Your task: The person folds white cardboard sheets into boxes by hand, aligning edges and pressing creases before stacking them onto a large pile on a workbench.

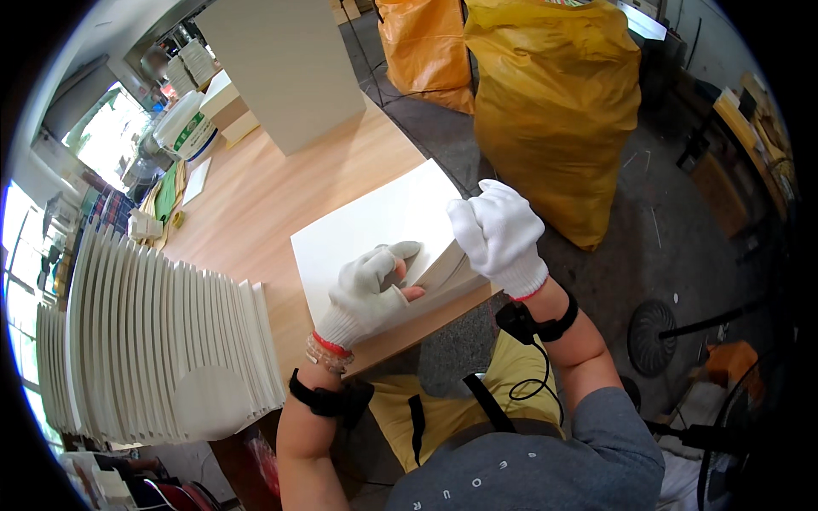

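Observation:
A thick stack of white paper sheets (375, 217) lies at the near right edge of the wooden table. The upper sheets bend upward along their right side. My left hand (371, 281), in a greyish-white knitted glove with bare thumb and index tips, rests on the stack with thumb and index apart. At the stack's right edge, my right hand (498, 230), in a white knitted glove, is closed in a fist against the raised sheets. Its fingertips and the edge in its grip are mostly hidden.
A tall pile of white paper bundles (153, 332) stands at the left. Toward the back are a tall pale block (281, 68) and a white bucket (183, 128) on the table (230, 213). Large yellow bags (554, 111) stand beyond the right edge; a round black stand base (652, 336) is on the floor.

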### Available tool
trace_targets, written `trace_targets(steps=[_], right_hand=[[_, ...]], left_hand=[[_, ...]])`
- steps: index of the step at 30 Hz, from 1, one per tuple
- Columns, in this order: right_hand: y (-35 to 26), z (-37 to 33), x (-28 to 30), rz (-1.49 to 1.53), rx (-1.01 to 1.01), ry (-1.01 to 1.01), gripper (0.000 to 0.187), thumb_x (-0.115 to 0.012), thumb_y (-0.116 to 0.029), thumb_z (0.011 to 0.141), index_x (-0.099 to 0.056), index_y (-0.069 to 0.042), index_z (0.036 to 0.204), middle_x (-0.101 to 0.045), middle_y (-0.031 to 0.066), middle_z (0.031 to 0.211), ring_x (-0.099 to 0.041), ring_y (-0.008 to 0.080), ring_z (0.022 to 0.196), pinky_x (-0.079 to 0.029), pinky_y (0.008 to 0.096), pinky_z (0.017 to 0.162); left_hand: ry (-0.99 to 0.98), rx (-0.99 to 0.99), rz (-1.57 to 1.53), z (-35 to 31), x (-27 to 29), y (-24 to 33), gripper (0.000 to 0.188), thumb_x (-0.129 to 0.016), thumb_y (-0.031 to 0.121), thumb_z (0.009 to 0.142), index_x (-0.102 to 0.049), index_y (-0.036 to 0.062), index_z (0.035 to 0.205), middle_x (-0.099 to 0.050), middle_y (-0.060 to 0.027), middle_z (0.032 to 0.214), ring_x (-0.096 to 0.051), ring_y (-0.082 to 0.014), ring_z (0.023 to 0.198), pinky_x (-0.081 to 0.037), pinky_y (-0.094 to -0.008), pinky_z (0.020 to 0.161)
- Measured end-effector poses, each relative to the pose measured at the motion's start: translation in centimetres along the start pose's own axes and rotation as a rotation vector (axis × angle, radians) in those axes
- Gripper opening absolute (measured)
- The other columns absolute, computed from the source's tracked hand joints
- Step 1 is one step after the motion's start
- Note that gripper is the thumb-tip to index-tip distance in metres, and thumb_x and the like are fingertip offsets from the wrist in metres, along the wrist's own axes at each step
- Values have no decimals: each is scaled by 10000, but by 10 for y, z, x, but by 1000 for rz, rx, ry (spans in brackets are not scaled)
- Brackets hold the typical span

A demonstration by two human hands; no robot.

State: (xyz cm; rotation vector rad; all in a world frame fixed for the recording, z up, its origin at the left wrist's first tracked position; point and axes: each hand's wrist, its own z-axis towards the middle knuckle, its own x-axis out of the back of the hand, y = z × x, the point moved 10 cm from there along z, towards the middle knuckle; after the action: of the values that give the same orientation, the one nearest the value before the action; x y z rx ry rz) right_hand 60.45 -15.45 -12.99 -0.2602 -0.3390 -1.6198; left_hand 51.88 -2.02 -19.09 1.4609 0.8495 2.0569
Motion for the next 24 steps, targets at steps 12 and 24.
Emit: trace_targets(steps=[12, 24], right_hand=[[0, 1, -3, 46, -37, -29, 92, -651, -94, 829, -679, -33, 892, -433, 50, 596, -471, 276, 506, -428, 375, 563], [-11, -1, 0, -54, 93, -26, 189, -643, -102, 814, -660, -13, 980, -456, 52, 666, -507, 248, 557, -532, 414, 680]], left_hand=[[23, -18, 114, -6, 2, 9, 461, -838, 48, 729, -636, 51, 1143, -625, -105, 939, -637, -241, 837, -491, -327, 746], [-37, -26, 117, -6, -2, 7, 346, -601, -39, 860, -638, 47, 1193, -670, -125, 1126, -664, -274, 985, -517, -330, 874]])
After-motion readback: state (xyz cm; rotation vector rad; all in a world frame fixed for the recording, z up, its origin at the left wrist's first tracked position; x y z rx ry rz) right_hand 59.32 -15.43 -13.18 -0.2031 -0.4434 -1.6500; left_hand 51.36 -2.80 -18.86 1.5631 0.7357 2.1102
